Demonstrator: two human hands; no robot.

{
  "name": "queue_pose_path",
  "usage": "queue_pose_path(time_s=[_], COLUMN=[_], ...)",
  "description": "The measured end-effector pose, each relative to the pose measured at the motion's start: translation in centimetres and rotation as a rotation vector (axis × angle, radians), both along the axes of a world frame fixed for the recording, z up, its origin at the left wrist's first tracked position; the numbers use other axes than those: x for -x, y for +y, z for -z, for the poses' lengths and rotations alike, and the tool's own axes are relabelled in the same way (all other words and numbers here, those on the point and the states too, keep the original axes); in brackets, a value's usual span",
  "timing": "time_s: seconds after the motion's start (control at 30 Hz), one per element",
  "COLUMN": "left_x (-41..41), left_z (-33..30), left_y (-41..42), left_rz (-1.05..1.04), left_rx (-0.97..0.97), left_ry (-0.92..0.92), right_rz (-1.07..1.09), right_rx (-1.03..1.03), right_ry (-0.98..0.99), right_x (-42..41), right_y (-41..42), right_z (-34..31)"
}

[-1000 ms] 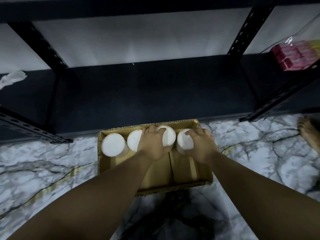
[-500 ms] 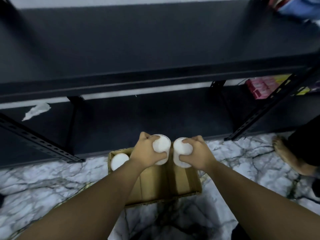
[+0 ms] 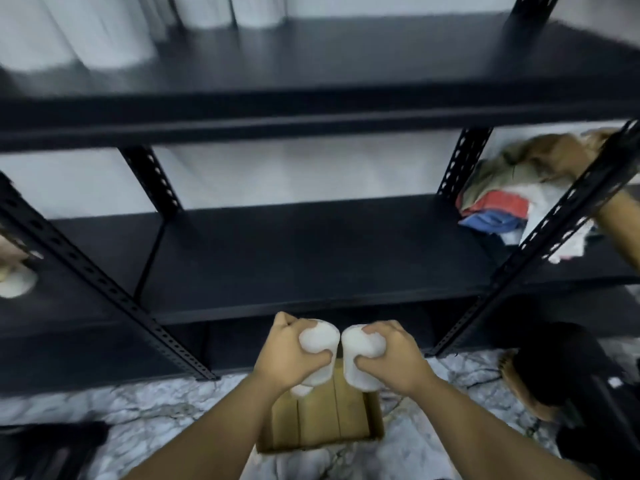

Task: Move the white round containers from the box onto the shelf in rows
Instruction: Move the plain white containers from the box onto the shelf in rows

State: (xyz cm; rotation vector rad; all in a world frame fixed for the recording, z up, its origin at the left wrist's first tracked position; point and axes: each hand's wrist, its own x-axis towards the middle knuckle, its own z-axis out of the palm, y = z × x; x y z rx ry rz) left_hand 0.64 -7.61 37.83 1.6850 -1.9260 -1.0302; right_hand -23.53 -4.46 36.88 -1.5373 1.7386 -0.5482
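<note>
The left hand [image 3: 289, 355] grips one white round container [image 3: 317, 351], fingers and thumb curled round its side; the right hand [image 3: 389, 358] grips a second container [image 3: 360, 355] the same way. The two containers are held side by side, nearly touching, above the far end of the cardboard box [image 3: 322, 420] on the marble floor [image 3: 138, 410]. Each container stands roughly upright, its long axis vertical and its round top tilted slightly toward the camera. The middle shelf [image 3: 311, 258] lies farther away and a little higher than both hands, straight ahead, so the coming move is likely up and forward; neither hand looks clearly nearer to it. Another white container [image 3: 300, 390] peeks out below the left hand, seemingly in the box. Blurred white shapes [image 3: 104, 36] stand on the top shelf [image 3: 381, 64], far left. Folded clothes [image 3: 519, 195] lie at the right.
</note>
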Motion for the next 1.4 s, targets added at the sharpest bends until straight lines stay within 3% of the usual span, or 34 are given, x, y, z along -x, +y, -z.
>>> queue_pose_path(time_s=[0.3, 0.57, 1.0, 1.4], left_x=[-0.2, 1.5, 2.2, -3.2], left_z=[-21.4, -33.5, -41.2, -43.6], left_y=[-0.6, -1.7, -4.6, -14.2], left_rz=[-0.088, -0.146, -0.204, -0.17], left_rx=[0.183, 0.329, 0.439, 0.514], left_ry=[0.094, 0.154, 0.193, 0.16], right_rz=[0.013, 0.01, -0.056, -0.041], right_rx=[0.235, 0.408, 0.579, 0.627], right_ry=[-0.128, -0.203, -0.206, -0.179], right_x=[0.0, 1.3, 2.2, -3.2], right_y=[-2.2, -3.5, -7.9, -16.8], right_z=[-20.9, -32.7, -40.5, -43.2])
